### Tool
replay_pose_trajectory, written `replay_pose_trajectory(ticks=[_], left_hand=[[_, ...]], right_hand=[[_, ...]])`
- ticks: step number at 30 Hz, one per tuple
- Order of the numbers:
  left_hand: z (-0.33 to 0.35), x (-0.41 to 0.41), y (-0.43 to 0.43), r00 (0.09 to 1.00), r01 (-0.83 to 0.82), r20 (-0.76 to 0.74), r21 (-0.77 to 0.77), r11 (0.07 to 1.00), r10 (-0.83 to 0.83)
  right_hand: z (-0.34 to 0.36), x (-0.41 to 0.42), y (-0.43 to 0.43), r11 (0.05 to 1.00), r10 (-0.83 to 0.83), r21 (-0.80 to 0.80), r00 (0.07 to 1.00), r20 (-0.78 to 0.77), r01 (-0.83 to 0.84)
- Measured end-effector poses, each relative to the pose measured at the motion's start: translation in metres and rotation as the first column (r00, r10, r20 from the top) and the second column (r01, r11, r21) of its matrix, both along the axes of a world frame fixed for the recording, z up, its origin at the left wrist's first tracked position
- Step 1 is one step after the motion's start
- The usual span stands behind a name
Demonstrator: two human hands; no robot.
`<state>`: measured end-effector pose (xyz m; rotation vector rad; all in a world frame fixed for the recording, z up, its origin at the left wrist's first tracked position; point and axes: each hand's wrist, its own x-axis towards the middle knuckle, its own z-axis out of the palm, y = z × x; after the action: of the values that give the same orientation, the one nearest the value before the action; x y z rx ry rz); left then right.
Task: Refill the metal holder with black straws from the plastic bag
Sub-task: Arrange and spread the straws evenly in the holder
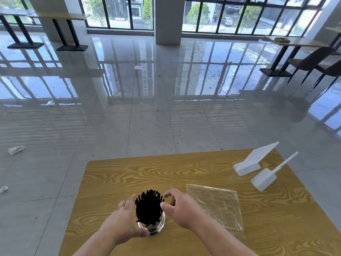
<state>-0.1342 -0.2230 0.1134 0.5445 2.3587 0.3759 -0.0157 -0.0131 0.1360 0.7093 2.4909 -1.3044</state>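
Our left hand [125,220] is closest to us, wrapped around the metal holder [156,225] from its 9 o'clock side, with the thumb across the near base and the fingers up the far flank, steadying it on the counter [129,178]. Black straws [148,207] stand packed in the holder, their tips splaying unevenly above the rim. Our right hand [180,207] sits at 3 o'clock, fingers loosely curved, thumb and forefinger tips at the edge of the bundle; whether they pinch a straw we cannot tell. Farther out at 3 o'clock the plastic bag [215,206] lies flat and looks emptied. We judge the filling all but done and the tidying step in hand. The next move calls for a gentle squeeze or light taps to gather the stray tips, while the left hand grips firmly so the holder does not tip.
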Motion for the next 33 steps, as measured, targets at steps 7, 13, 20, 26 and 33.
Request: replay_pose_trajectory(ticks=[7,13,20,26,33], left_hand=[[-0.004,-0.001,0.019,0.976,0.127,-0.185,0.046,0.991,-0.116],[0.006,-0.002,0.034,0.950,0.201,-0.259,0.068,0.977,-0.177],[0.010,-0.005,0.043,0.937,0.218,-0.299,0.089,0.972,-0.183],[0.010,-0.007,0.046,0.929,0.200,-0.329,0.066,0.978,-0.168],[0.011,-0.007,0.048,0.939,0.199,-0.294,0.034,0.979,-0.180]], right_hand=[[-0.013,0.007,-0.002,0.989,0.016,-0.147,0.993,0.114,0.001],[-0.018,0.005,0.002,0.985,-0.016,-0.171,0.994,0.105,0.034],[-0.021,0.006,0.010,0.982,-0.038,-0.180,0.994,0.106,0.057],[-0.018,0.006,0.013,0.989,-0.030,-0.142,0.995,0.097,0.043],[-0.013,0.007,0.015,0.989,-0.032,-0.139,0.995,0.095,0.045]])
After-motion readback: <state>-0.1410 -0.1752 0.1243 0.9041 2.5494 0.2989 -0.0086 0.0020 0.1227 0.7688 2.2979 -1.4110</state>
